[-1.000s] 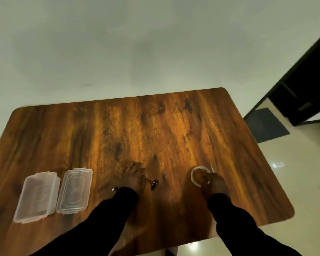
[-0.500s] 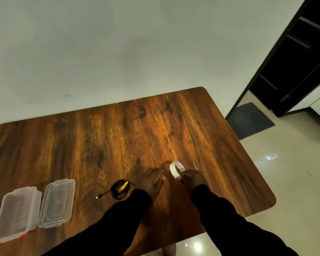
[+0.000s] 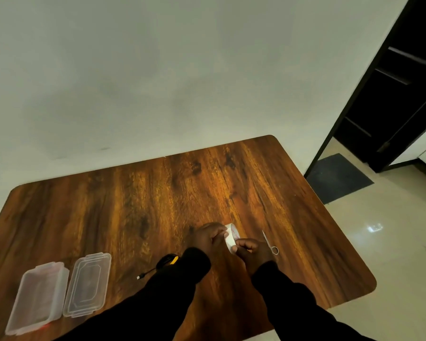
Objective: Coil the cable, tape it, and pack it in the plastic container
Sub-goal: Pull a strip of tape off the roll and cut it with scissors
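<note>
1. The table [image 3: 158, 205] is dark wood grain with rounded corners, set against a pale wall [image 3: 158, 70].
2. Both hands meet near the table's middle, toward 5 o'clock from its centre, on a white roll of tape [image 3: 232, 235] held on edge just above the wood.
3. The left hand [image 3: 208, 238] curls over the roll's 9 o'clock side, fingers closed around it.
4. The right hand [image 3: 252, 251] sits at the roll's 5 o'clock, thumb and fingertips pinched at the roll's near rim; whether a tape end is lifted I cannot tell.
5. Both sleeves are black and long; the left sleeve [image 3: 158, 296] covers part of the cable.
6. The cable [image 3: 169, 260] lies coiled on the table at 8 o'clock from the hands, black with a yellow spot, touching neither hand. Its plug end [image 3: 143, 275] trails out toward 8 o'clock from the coil.
7. Small scissors [image 3: 269, 242] lie flat just at 3 o'clock of the right hand, blades pointing to 11 o'clock, ring handles nearest the person.
8. The container [image 3: 36, 301] rests open at the table's 8 o'clock corner, clear plastic, with nothing in it that I can make out.
9. Its lid [image 3: 87, 284] lies flat just beside it, at its 3 o'clock, the two edges close or touching.
10. A dark mat [image 3: 340, 178] lies on the tiled floor at 2 o'clock, before a dark doorway [image 3: 399, 94].
</note>
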